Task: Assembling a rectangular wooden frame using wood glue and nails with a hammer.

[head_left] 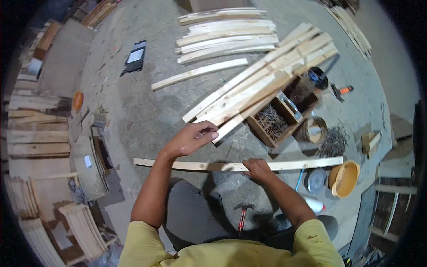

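Note:
Across in front of my knees lies a long, narrow wooden strip [200, 166]. My right hand [258, 169] is closed on its middle from above. Beyond the strip, my left hand [191, 139] is raised with fingers bent and a gap between thumb and fingers; nothing shows in it. Its fingertips are by the near end of a slanted stack of pale wooden boards [249, 95]; whether they touch, I cannot tell. On the floor between my legs is a claw hammer [242, 216] with a red handle.
Right of the stack stand a wooden box [272, 122] of nails, a round tub [313, 130] and a black container [318, 76]. An orange-handled tool [342, 91] lies beyond. An orange bowl [344, 179] sits near the strip's right end. More wooden strips [227, 38] lie farther off.

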A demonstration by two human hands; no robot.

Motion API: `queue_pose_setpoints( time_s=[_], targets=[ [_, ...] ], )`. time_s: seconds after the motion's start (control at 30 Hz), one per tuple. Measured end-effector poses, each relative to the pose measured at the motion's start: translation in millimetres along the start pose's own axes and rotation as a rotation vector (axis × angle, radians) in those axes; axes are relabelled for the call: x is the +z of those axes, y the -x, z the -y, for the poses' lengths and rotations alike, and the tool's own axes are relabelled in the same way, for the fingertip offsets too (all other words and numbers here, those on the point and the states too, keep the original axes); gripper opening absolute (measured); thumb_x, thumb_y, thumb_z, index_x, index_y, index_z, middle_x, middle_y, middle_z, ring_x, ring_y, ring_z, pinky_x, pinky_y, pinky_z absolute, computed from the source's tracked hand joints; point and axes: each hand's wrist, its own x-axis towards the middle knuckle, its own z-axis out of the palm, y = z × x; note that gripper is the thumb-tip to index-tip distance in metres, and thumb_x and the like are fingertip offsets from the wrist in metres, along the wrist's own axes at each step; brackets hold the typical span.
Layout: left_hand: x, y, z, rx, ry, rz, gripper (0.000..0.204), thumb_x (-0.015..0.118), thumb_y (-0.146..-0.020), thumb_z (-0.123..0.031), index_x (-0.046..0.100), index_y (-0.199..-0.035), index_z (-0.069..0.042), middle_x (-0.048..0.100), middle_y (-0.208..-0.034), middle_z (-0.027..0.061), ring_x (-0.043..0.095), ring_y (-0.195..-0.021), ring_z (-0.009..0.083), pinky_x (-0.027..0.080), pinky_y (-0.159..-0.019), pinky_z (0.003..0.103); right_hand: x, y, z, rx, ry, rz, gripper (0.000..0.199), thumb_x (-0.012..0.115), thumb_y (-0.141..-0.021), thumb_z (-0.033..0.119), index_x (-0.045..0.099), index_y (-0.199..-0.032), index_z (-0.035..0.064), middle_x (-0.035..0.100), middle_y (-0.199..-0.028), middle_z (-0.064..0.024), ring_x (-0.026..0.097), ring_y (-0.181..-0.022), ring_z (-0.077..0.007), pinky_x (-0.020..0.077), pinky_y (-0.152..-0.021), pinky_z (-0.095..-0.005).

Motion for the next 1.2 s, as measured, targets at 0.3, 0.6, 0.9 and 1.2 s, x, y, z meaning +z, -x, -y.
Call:
queue_pose_setpoints(
  time_s=[0.3, 0.6, 0.9, 1.2],
  targets=[
    [-49.0, -69.1, 85.9, -0.021, 0.161, -0.069, 0.031, 0.054, -0.092, -0.026, 0.059, -0.103, 0.002, 0.062, -0.089, 0.006, 0.056, -0.082, 0.0124, 0.046, -0.076, 0.028, 13.8, -13.3, -15.3, -0.077, 0.025, -0.148, 0.038, 0.074, -0.063, 0.03, 0.056, -0.088, 0.007, 0.05, -0.105, -0.0132, 0.044, -0.106, -0.0307, 0.0344, -0.088, -0.0411],
    [-110.1, -208.0, 229.4, -0.135, -0.365, -0.405, 0.033, 0.061, -0.08, -0.025, 0.062, -0.104, -0.002, 0.064, -0.097, 0.0149, 0.06, -0.089, 0.0289, 0.047, -0.081, 0.037, 23.9, -25.4, -27.9, -0.011, -0.02, -0.167, 0.058, 0.079, -0.057, 0.035, 0.056, -0.104, 0.0077, 0.051, -0.108, -0.0107, 0.046, -0.105, -0.0291, 0.0354, -0.09, -0.0415],
    [-123.6, -310.2, 242.0, -0.31, -0.893, -0.636, 0.053, 0.059, -0.083, -0.024, 0.041, -0.131, -0.013, 0.038, -0.138, 0.0076, 0.034, -0.128, 0.031, 0.034, -0.101, 0.052, 28.8, -27.4, -41.2, 0.047, 0.024, -0.1, 0.058, 0.074, -0.065, 0.042, 0.056, -0.108, 0.0087, 0.054, -0.107, -0.0086, 0.048, -0.106, -0.0258, 0.0377, -0.087, -0.0389],
    [-122.9, -274.0, 198.6, -0.07, -0.982, -0.514, 0.03, 0.051, -0.088, -0.019, 0.052, -0.117, -0.011, 0.058, -0.115, 0.0091, 0.054, -0.106, 0.0286, 0.042, -0.087, 0.047, 32.0, -22.6, -45.9, -0.013, -0.032, -0.133, 0.06, 0.068, -0.071, 0.045, 0.053, -0.115, 0.0079, 0.052, -0.106, -0.0103, 0.047, -0.105, -0.0271, 0.0357, -0.088, -0.0404]
  ],
)
